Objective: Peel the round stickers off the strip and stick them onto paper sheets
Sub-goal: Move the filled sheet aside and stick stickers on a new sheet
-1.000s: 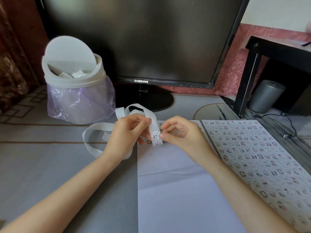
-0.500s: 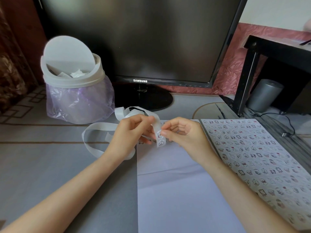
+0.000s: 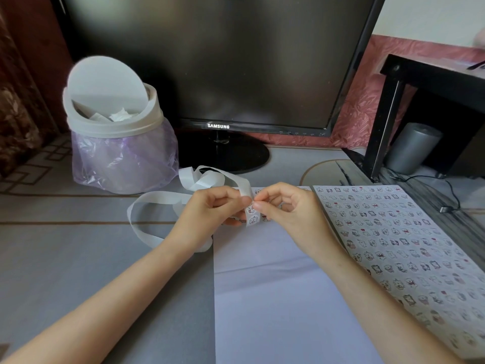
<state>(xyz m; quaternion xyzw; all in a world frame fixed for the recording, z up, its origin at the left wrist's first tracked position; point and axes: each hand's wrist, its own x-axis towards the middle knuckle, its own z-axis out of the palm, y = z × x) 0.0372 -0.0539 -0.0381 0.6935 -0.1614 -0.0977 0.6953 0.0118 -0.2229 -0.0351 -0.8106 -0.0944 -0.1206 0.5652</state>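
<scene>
At the centre of the frame both hands meet over the top edge of a plain paper sheet (image 3: 275,298). The left hand (image 3: 210,208) has its fingers curled and pinches the white strip (image 3: 147,203) between thumb and fingertips. The strip's free end hangs down between the two hands, and two round stickers (image 3: 252,216) with small cartoon prints show on it, one above the other.

The right hand (image 3: 286,208) is curled too. Its thumb and forefinger pinch the right edge of the strip just above those stickers. Whether they have hold of a sticker's rim or only the backing cannot be told.

The rest of the strip, already bare, curls away in loose loops to the left of the hands and up towards the monitor base (image 3: 236,158). A few stuck stickers (image 3: 258,191) show on the plain sheet near its top edge, partly hidden by the hands.

To the right lies a second sheet (image 3: 393,232), covered in rows of the same kind of stickers and running down to the lower right corner.

Both sheets rest on a grey desk mat (image 3: 65,245). In the upper left stands a small swing-lid bin (image 3: 110,127) with a purple liner and crumpled white scraps inside. A dark Samsung monitor (image 3: 217,61) fills the top centre. At the upper right is a black shelf (image 3: 433,82) with a grey cylinder (image 3: 412,145) beneath it.
</scene>
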